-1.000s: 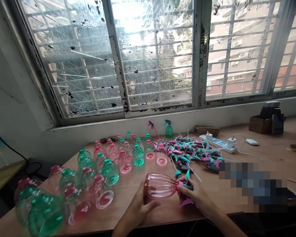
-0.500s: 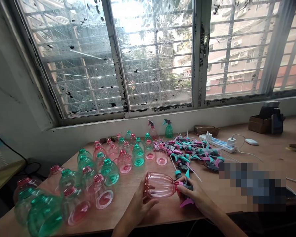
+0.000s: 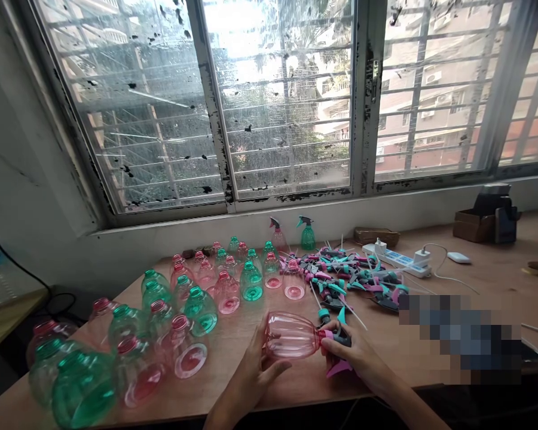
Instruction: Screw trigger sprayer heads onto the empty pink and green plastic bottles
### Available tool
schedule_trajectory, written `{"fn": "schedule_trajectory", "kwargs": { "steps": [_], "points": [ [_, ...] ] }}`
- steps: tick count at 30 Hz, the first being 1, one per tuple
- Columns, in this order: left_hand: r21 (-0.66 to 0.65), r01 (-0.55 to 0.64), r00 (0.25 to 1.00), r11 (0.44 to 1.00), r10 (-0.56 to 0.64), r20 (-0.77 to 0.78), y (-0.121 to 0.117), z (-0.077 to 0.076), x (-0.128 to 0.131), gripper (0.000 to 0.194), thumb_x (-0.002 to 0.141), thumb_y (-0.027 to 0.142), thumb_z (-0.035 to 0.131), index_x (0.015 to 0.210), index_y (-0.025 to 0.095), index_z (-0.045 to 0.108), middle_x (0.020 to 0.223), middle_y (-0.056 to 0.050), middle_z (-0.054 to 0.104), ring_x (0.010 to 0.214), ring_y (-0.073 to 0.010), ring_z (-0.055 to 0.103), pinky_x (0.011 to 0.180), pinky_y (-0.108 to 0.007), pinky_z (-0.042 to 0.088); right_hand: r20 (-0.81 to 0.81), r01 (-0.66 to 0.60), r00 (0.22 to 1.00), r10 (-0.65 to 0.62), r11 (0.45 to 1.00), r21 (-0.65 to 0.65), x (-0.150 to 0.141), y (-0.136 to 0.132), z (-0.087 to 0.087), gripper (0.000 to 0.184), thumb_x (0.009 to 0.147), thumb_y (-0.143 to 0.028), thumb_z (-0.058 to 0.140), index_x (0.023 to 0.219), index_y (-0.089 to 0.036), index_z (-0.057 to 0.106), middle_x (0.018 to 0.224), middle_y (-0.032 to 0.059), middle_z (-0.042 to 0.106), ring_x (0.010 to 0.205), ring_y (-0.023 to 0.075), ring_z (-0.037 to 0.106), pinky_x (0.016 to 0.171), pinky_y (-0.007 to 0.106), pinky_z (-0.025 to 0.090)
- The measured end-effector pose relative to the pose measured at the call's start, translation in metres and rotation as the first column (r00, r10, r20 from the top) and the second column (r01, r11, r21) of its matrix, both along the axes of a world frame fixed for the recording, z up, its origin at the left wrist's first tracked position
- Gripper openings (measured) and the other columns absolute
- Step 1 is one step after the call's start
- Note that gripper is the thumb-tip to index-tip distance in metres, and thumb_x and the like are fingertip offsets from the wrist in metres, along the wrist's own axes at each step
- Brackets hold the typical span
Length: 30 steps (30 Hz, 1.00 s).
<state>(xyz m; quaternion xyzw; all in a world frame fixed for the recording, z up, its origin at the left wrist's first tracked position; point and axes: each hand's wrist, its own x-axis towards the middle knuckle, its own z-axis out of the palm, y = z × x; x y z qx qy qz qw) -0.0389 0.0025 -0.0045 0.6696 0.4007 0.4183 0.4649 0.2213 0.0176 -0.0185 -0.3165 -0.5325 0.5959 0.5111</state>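
Moved: hardly a thing; the left hand [image 3: 257,367], the right hand [image 3: 356,353] and the pink bottle [image 3: 292,335] are almost where they were, and the whole view has slid a tiny bit.
Window: the big window [image 3: 287,119] is behind the desk [image 3: 406,358], with bars and flaky paint.
Desk: brown, with lots of things on it.
Standing bottles: the pink and green bottles [image 3: 251,283] have no tops on and stand in a bunch on the left.
Heap: a messy heap of spray tops [image 3: 336,269], pink, teal and grey, lies right of the bunch.
Left hand: cups the bottom of the pink bottle, thumb sticking out.
Right hand: grips the spray top [image 3: 341,337] at the bottle's neck.
Pink bottle: on its side between both hands, above the front of the desk, neck to the right.
Power strip: the white power strip [image 3: 401,261] is behind the heap's right side, with plugs in it.
Box: the brown box [image 3: 473,226] is far back on the right.
Spray top: pink and grey, at the pink bottle's neck.
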Motion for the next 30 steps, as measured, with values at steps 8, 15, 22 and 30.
{"fn": "schedule_trajectory", "kwargs": {
  "steps": [8, 15, 22, 30],
  "points": [
    [0.026, 0.016, 0.995, 1.000, -0.013, -0.099, 0.0002, -0.0006, -0.0038, 0.105, 0.084, 0.042, 0.075, 0.159, 0.023, 0.004, 0.126, -0.014, 0.062, 0.119, -0.0318, 0.060, 0.108, -0.049, 0.041, 0.022, 0.003, 1.000, -0.003, 1.000, -0.010, -0.0001, -0.0018, 0.0017, 0.040, 0.077, -0.046, 0.082, 0.094, -0.017, 0.060, 0.067, -0.0010, 0.070, 0.053, 0.0150, 0.065, 0.053, 0.027, 0.050],
    [0.107, 0.010, 0.980, 0.994, 0.011, -0.200, 0.0005, 0.0027, -0.0050, 0.079, 0.090, 0.040, 0.067, 0.155, 0.023, 0.025, 0.124, -0.013, 0.065, 0.114, -0.0307, 0.061, 0.104, -0.047, 0.044, 0.034, 0.018, 0.999, -0.018, 1.000, -0.011, -0.0004, -0.0023, 0.0026, 0.040, 0.078, -0.047, 0.082, 0.094, -0.016, 0.061, 0.066, -0.0005, 0.069, 0.054, 0.0149, 0.063, 0.053, 0.028, 0.052],
    [0.145, 0.015, 0.981, 0.989, 0.013, -0.193, 0.0026, -0.0051, -0.0041, 0.097, 0.087, 0.033, 0.072, 0.159, 0.031, 0.006, 0.154, -0.013, 0.044, 0.137, -0.0339, 0.046, 0.119, -0.053, 0.028, 0.009, 0.017, 1.000, -0.017, 1.000, -0.002, -0.0004, -0.0021, 0.0026, 0.040, 0.078, -0.049, 0.080, 0.091, -0.017, 0.061, 0.063, -0.0013, 0.067, 0.053, 0.0149, 0.062, 0.051, 0.027, 0.053],
    [0.087, 0.026, 0.986, 0.996, -0.012, -0.164, 0.0016, -0.0053, -0.0060, 0.095, 0.088, 0.039, 0.070, 0.159, 0.023, 0.008, 0.144, -0.015, 0.053, 0.131, -0.0332, 0.052, 0.116, -0.050, 0.034, 0.082, 0.008, 0.997, -0.009, 1.000, 0.020, 0.0020, -0.0024, -0.0012, 0.040, 0.078, -0.046, 0.081, 0.096, -0.017, 0.061, 0.066, -0.0004, 0.070, 0.056, 0.0153, 0.064, 0.055, 0.027, 0.052]
  ]
}}
